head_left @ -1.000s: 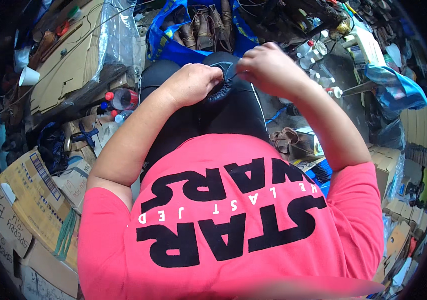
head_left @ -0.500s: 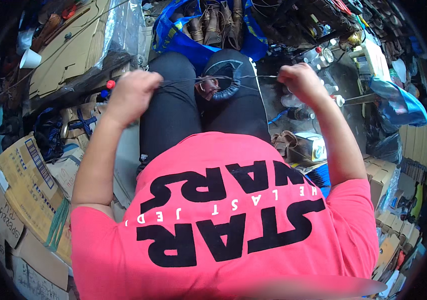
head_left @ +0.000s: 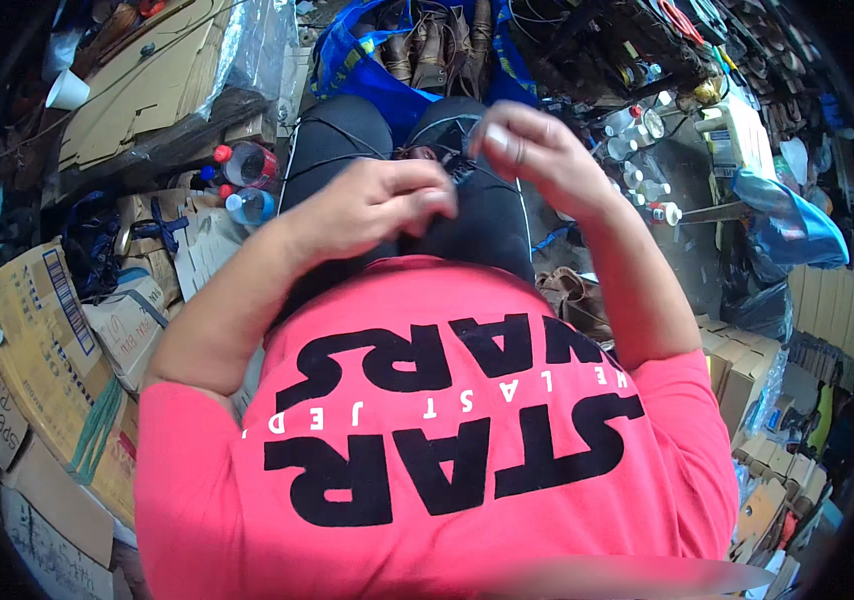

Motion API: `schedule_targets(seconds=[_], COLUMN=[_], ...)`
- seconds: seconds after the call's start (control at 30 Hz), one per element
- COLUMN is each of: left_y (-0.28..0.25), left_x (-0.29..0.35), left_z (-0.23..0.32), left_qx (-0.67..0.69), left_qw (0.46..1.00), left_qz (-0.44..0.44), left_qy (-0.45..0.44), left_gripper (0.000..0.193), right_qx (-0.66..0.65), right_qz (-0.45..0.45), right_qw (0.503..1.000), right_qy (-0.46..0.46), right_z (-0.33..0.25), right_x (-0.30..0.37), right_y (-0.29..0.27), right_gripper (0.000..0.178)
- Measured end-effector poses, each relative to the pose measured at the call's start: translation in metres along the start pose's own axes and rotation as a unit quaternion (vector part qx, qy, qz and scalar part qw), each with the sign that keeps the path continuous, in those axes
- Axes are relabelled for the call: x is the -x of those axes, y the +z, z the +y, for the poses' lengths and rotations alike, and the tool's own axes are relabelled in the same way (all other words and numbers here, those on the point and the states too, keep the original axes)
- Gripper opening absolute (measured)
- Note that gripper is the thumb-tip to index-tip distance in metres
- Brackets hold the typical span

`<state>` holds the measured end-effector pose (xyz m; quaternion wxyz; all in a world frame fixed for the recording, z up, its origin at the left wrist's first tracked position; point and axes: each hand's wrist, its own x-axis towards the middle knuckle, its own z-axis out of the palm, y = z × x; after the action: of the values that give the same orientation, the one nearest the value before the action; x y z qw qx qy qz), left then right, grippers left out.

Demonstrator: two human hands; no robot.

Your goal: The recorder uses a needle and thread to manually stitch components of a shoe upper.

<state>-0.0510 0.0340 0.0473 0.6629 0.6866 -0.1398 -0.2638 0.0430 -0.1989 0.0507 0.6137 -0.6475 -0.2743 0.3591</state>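
Observation:
A dark shoe (head_left: 460, 168) with a padded collar sits between my thighs, mostly covered by my hands. My left hand (head_left: 377, 205) is at its left side, fingers curled together and a little blurred. Just above and to the right of the shoe, my right hand (head_left: 535, 155) is closed in a pinch, a ring on one finger. What either set of fingers holds is too small to make out. A dark thread (head_left: 339, 157) runs loosely across my left thigh toward the shoe.
Ahead of my knees stands a blue bag (head_left: 332, 70) filled with brown boots (head_left: 432, 55). Plastic bottles (head_left: 249, 165) stand at left, with more bottles (head_left: 637, 150) on the floor at right. Cardboard boxes (head_left: 37, 330) are stacked at left. A blue plastic bag (head_left: 797, 225) lies at right.
Both hands have come inward from wide apart to the shoe. The thread that was stretched taut between them now lies slack over my left thigh.

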Motion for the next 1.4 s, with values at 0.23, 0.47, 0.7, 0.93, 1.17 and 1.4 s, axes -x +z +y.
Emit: schedule_targets(seconds=[0.23, 0.47, 0.7, 0.93, 1.17, 1.4], left_y=[-0.194, -0.223, -0.036, -0.037, -0.127, -0.127], left_x=[0.144, 0.186, 0.0, -0.003, 0.089, 0.066], left_z=[0.011, 0.018, -0.049, -0.038, -0.079, -0.073], left_qx=[-0.542, -0.537, -0.382, -0.271, -0.208, -0.133], left_qw=[0.705, 0.568, 0.893, 0.937, 0.905, 0.871], left_qz=[0.446, 0.578, 0.194, 0.22, 0.369, 0.473], left_qy=[-0.105, -0.232, 0.137, 0.031, -0.043, -0.022], left_gripper=[0.025, 0.04, 0.033, 0.026, 0.033, 0.04], right_qx=[0.393, 0.527, 0.145, 0.033, -0.033, 0.063], right_qz=[0.308, 0.289, 0.134, 0.128, 0.272, 0.283], right_qw=[0.831, 0.638, 0.973, 0.977, 0.945, 0.933], right_qy=[0.247, 0.481, 0.123, 0.168, 0.181, 0.215], right_z=[0.06, 0.063, 0.077, 0.059, 0.072, 0.062], right_x=[0.161, 0.29, 0.085, 0.042, 0.08, 0.079], right_y=[-0.16, -0.223, -0.052, -0.01, -0.07, -0.082], right_gripper=[0.027, 0.039, 0.059, 0.017, 0.025, 0.026])
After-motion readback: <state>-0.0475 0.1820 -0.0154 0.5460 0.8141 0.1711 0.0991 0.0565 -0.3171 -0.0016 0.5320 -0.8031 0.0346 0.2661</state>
